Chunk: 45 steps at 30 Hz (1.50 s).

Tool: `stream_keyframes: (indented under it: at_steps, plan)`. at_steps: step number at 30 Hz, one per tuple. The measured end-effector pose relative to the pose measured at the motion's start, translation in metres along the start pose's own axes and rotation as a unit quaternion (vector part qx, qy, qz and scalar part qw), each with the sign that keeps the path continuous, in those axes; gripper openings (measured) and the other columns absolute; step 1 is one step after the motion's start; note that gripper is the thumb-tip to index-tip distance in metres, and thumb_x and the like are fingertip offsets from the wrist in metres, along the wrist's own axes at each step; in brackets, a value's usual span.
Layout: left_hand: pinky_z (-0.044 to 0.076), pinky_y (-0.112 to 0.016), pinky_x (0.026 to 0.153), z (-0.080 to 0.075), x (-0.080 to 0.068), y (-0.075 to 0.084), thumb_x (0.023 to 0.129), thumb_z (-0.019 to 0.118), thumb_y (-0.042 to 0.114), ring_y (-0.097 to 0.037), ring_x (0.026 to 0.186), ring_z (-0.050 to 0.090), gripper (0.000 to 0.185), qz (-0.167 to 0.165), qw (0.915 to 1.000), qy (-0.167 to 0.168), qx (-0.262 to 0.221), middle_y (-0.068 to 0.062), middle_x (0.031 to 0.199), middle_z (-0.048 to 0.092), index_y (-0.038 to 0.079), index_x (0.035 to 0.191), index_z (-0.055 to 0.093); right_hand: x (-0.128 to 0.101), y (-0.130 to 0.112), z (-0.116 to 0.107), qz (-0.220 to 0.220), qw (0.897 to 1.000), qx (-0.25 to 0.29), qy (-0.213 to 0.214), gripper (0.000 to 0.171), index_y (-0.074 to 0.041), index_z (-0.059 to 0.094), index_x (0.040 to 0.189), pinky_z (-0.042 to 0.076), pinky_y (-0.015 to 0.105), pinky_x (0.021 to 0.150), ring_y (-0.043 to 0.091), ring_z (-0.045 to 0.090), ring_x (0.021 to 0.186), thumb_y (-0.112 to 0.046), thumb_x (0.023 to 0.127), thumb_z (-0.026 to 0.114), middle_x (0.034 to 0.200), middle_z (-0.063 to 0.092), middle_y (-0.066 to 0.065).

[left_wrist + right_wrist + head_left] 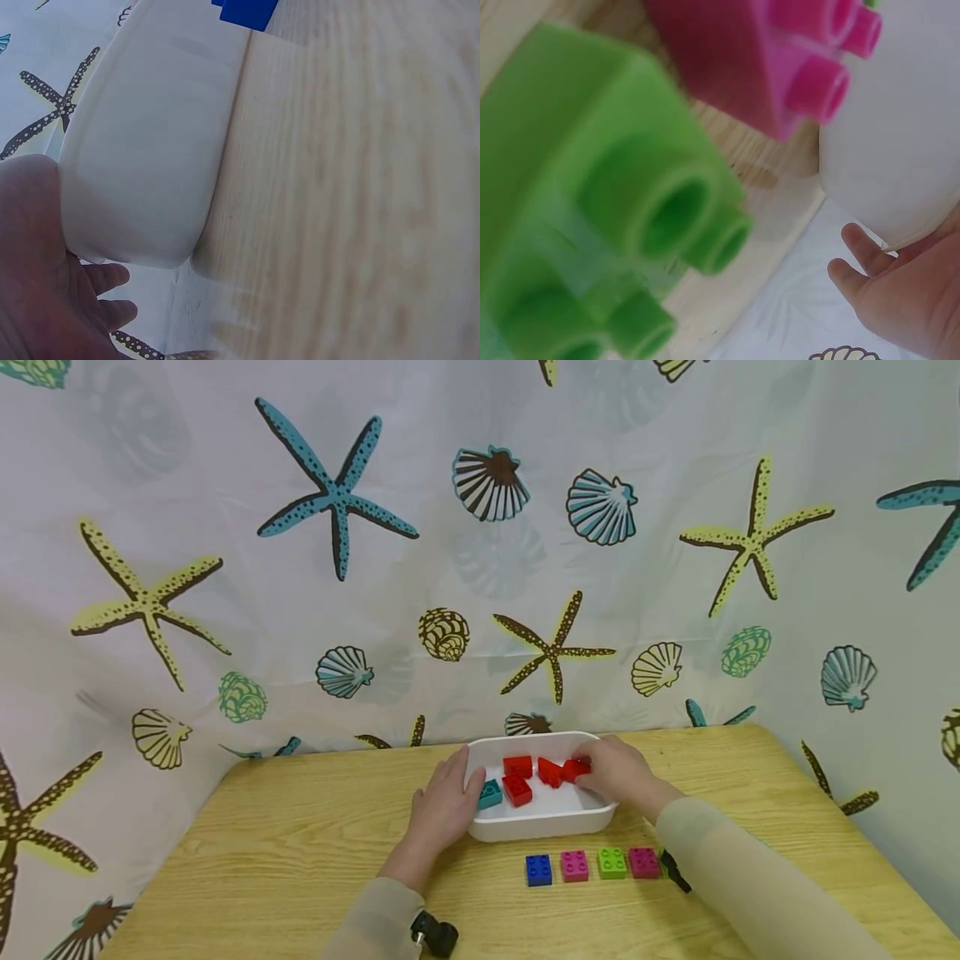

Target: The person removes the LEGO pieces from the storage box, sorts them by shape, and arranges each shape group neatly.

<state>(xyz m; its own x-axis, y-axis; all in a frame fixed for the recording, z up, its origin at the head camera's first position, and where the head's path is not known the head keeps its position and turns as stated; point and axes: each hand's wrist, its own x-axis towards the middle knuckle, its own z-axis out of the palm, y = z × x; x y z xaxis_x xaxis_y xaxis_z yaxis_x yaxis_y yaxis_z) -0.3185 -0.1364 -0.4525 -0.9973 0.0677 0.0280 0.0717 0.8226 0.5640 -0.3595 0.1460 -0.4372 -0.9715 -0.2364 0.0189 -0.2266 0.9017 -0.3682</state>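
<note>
A white plastic tub (540, 825) stands toward the back of the table, between my two hands. My left hand (447, 797) grips its left end, thumb over the rim and other fingers along the outside. At the opposite end my right hand (618, 768) holds the rim, thumb inside beside a red brick (574, 769); in the right wrist view two fingertips (849, 279) show outside the wall. Inside lie a teal brick (490, 794) at the left and several red toy bricks (517, 790), two of them sloped or pointed in shape.
In front of the tub runs a row of studded bricks: blue (538, 870), pink (574, 866), lime green (611, 863) and magenta (644, 862). A green brick (592, 172) at the row's right end is mostly hidden by my right wrist. A patterned curtain (480, 568) hangs behind the wooden table (315, 827).
</note>
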Motion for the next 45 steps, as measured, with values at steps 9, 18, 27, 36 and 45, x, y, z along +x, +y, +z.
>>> stream_keyframes:
  at_steps: [9,18,27,36,45]
  plan:
    - [0.016,-0.079,0.127,0.002,-0.001,0.001,0.119,0.042,0.046,-0.041,0.167,0.022,0.070,-0.002,1.0000,-0.002,0.002,-0.014,0.180,0.030,0.010,0.176,0.027,-0.005,0.001,-0.008,-0.016,1.000,-0.004,0.015,0.036,-0.008,0.080,0.134,0.051,0.056,0.114,0.036,0.064,0.126,-0.013,0.098,0.083,0.130,0.077,0.010]
    - [0.016,-0.079,0.126,0.002,-0.001,0.000,0.118,0.043,0.046,-0.042,0.167,0.022,0.069,0.000,1.0000,-0.003,-0.003,-0.014,0.180,0.031,0.011,0.176,0.027,-0.016,-0.002,-0.020,-0.010,0.999,0.028,0.035,0.036,-0.007,0.079,0.135,0.050,0.056,0.114,0.037,0.060,0.128,-0.012,0.099,0.082,0.130,0.076,0.012]
    - [0.015,-0.080,0.126,0.004,0.005,-0.003,0.119,0.042,0.046,-0.042,0.167,0.021,0.070,0.000,1.0000,-0.003,-0.002,-0.014,0.180,0.031,0.011,0.176,0.026,-0.027,-0.003,-0.034,-0.016,0.998,0.029,0.048,0.038,-0.009,0.078,0.137,0.052,0.059,0.109,0.038,0.060,0.127,-0.016,0.100,0.082,0.131,0.076,0.011]
    - [0.013,-0.080,0.126,0.002,0.005,-0.002,0.119,0.042,0.046,-0.043,0.167,0.019,0.070,-0.003,1.0000,-0.006,-0.003,-0.015,0.180,0.029,0.011,0.177,0.025,-0.053,-0.003,-0.053,-0.042,0.996,0.052,0.058,0.039,-0.007,0.075,0.140,0.055,0.057,0.109,0.037,0.066,0.125,-0.016,0.102,0.080,0.132,0.075,0.010]
    - [0.013,-0.080,0.126,0.000,0.005,-0.002,0.119,0.041,0.046,-0.043,0.167,0.019,0.070,-0.002,1.0000,-0.009,0.000,-0.015,0.180,0.028,0.010,0.177,0.024,-0.084,0.001,-0.067,-0.085,0.992,0.066,0.072,0.037,-0.004,0.076,0.137,0.061,0.052,0.102,0.031,0.071,0.111,-0.011,0.101,0.081,0.126,0.076,0.009]
